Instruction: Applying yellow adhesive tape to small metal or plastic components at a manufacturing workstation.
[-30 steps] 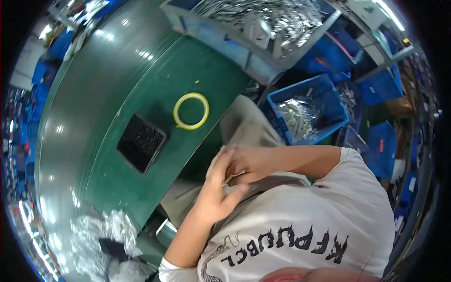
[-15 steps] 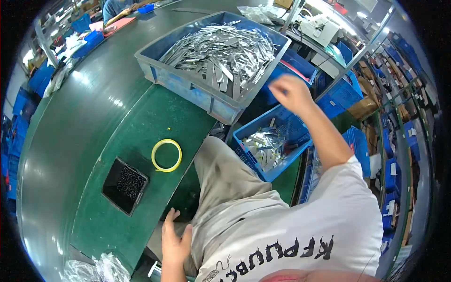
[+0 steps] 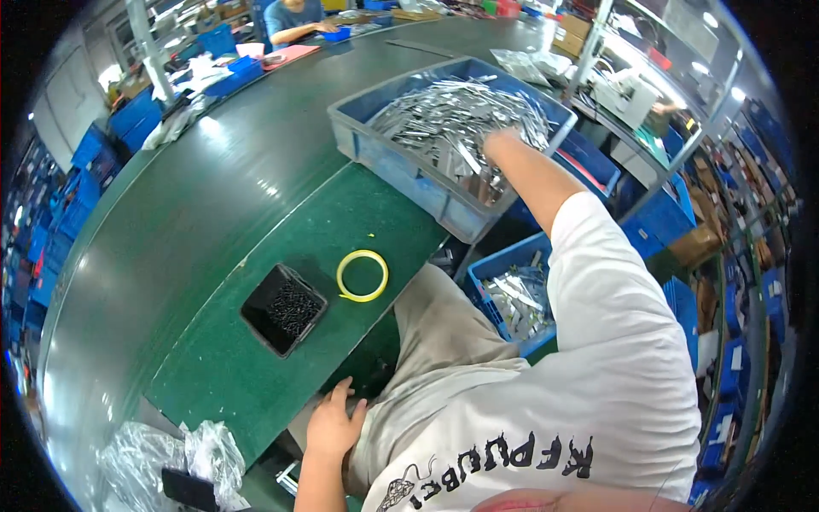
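Note:
My right hand (image 3: pixel 502 145) reaches into a large blue-grey bin (image 3: pixel 405 177) heaped with thin silvery metal strips (image 3: pixel 456 115). It lies over the right part of the heap, and its fingers are hidden from view. My left hand (image 3: pixel 335 424) rests low beside my lap, by the near edge of the green table, fingers apart and holding nothing. On the green table mat (image 3: pixel 213 358), a black tray (image 3: pixel 271 328) contains many small black pieces. A roll of yellow tape (image 3: pixel 363 276) lies flat next to the tray.
A smaller blue crate (image 3: pixel 512 299) with metal pieces stands below the big bin, beside my leg. Clear plastic bags (image 3: pixel 145 461) and a dark flat object (image 3: pixel 189 489) lie at the lower left. Another person (image 3: pixel 294 19) sits at the table's far side.
My right hand has moved from beside the bin's right rim into the metal strips. My left hand stays low near my lap. The whole view has shifted.

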The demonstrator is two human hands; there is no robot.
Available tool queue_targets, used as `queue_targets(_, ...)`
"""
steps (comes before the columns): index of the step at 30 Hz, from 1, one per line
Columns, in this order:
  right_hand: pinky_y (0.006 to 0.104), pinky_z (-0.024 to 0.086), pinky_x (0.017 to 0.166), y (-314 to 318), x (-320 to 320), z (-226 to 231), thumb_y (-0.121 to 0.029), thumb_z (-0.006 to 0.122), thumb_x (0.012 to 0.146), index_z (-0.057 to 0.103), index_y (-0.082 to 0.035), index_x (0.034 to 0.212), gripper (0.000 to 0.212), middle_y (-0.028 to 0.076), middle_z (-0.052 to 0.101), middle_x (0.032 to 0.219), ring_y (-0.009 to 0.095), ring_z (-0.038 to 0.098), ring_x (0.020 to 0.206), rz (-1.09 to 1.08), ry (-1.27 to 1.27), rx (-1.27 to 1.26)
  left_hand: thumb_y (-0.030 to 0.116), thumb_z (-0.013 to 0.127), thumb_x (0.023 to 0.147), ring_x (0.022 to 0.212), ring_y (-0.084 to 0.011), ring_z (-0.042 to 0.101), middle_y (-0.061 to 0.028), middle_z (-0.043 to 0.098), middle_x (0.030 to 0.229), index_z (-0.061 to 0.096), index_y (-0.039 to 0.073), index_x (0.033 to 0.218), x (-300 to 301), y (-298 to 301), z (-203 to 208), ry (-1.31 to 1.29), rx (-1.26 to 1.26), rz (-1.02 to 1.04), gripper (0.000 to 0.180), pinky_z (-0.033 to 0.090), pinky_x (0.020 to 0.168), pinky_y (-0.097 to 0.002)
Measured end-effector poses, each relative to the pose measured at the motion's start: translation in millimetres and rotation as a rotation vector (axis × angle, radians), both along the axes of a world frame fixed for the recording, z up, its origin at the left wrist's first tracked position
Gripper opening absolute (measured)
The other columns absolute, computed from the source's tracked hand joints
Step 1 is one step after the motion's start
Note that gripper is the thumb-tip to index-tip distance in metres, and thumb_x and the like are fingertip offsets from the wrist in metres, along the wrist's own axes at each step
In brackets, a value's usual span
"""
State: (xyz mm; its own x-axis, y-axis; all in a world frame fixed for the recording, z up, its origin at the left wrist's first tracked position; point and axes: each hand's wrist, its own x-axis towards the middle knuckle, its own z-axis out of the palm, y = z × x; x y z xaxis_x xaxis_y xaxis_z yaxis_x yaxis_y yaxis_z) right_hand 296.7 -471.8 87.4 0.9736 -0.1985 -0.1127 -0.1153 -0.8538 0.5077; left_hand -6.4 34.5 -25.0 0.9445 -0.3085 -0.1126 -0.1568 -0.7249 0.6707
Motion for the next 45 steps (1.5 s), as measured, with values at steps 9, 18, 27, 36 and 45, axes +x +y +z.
queue_targets(9, 0.0433, 0.054, 0.07, 52, -12, 36, -0.026, 0.064, 0.077, 0.074, -0.007, 0.082, 0.022, 0.015, 0.072, 0.085, 0.033, 0.07, 0.081, 0.232, -0.265, 0.175, 0.022, 0.067, 0.086, 0.1, -0.0355, 0.066, -0.0145, 0.071, 0.105, 0.063, 0.007, 0.118, -1, -4, -1, -0.04, 0.01, -0.102, 0.036, 0.053, 0.086, -0.0428)
queue_targets(18, 0.0375, 0.041, 0.051, 179, -187, 96, -0.012, 0.065, 0.08, 0.061, -0.006, 0.07, 0.012, 0.01, 0.056, 0.062, 0.026, 0.056, 0.056, 1.003, -0.105, 1.316, 0.021, 0.079, 0.07, 0.122, -0.0443, 0.046, -0.0278, 0.047, 0.133, 0.045, -0.004, 0.132, -15, -13, 14, -0.665, -0.367, 0.048, 0.076, 0.037, 0.104, -0.0507)
queue_targets(27, 0.0468, 0.042, 0.054, 291, -256, -43, -0.025, 0.062, 0.088, 0.058, -0.002, 0.066, 0.032, 0.018, 0.058, 0.065, 0.036, 0.059, 0.06, 0.989, 0.58, 1.566, 0.005, 0.07, 0.085, 0.071, -0.0246, 0.066, -0.0139, 0.067, 0.086, 0.043, -0.005, 0.128, -33, -15, 29, -0.011, -0.592, -0.088, 0.051, 0.055, 0.067, -0.0335)
queue_targets(36, 0.0431, 0.042, 0.092, 277, -182, -70, -0.031, 0.073, 0.082, 0.068, -0.008, 0.089, 0.025, 0.008, 0.066, 0.101, 0.028, 0.06, 0.102, 0.756, -0.488, 0.926, 0.011, 0.055, 0.099, 0.056, -0.0186, 0.064, -0.0145, 0.068, 0.076, 0.051, 0.003, 0.095, -9, -13, 31, 0.49, -1.061, 0.516, 0.01, 0.055, 0.052, -0.0303)
queue_targets(45, 0.0439, 0.043, 0.093, 260, -201, -78, -0.011, 0.065, 0.088, 0.063, -0.004, 0.093, 0.008, 0.012, 0.065, 0.087, 0.029, 0.063, 0.076, 0.791, -0.263, 1.071, 0.008, 0.042, 0.097, 0.063, -0.0203, 0.062, -0.016, 0.066, 0.081, 0.049, 0.003, 0.108, -14, -10, 25, 0.773, -1.182, 0.756, 0.014, 0.05, 0.054, -0.0301)
